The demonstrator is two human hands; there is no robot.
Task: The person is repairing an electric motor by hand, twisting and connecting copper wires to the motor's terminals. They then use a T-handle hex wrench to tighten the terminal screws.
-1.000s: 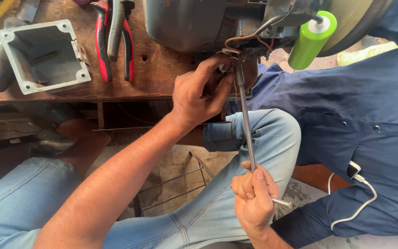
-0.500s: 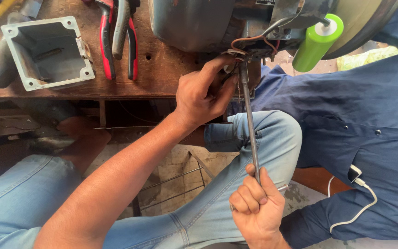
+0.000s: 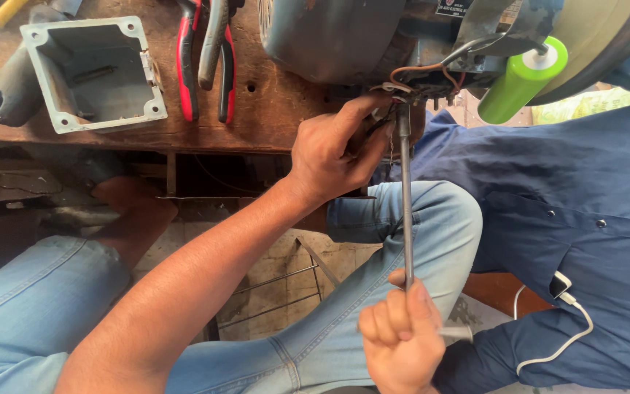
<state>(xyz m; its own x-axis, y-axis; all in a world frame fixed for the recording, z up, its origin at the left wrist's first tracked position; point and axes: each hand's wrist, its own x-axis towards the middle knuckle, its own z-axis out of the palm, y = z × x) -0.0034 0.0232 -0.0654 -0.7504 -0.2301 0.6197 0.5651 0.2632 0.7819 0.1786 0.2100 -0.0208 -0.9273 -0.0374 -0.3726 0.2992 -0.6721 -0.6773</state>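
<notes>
The right hand (image 3: 401, 337) is closed on the handle of a long grey metal socket driver (image 3: 405, 204), lower and tighter than a second ago. The shaft is held upright, its tip at the wired terminals of the grey electric motor (image 3: 329, 36). The left hand (image 3: 333, 149) is pinched around those wires, as before. An open grey metal box (image 3: 151, 95), holding a dark screw, is seen on the wooden bench (image 3: 271, 102) beside red-handled pliers (image 3: 202, 58).

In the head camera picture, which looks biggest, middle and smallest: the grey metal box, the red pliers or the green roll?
1. grey metal box, clearly biggest.
2. red pliers, cut off by the top edge.
3. green roll.
The last two look close, so that order is unsure.
</notes>
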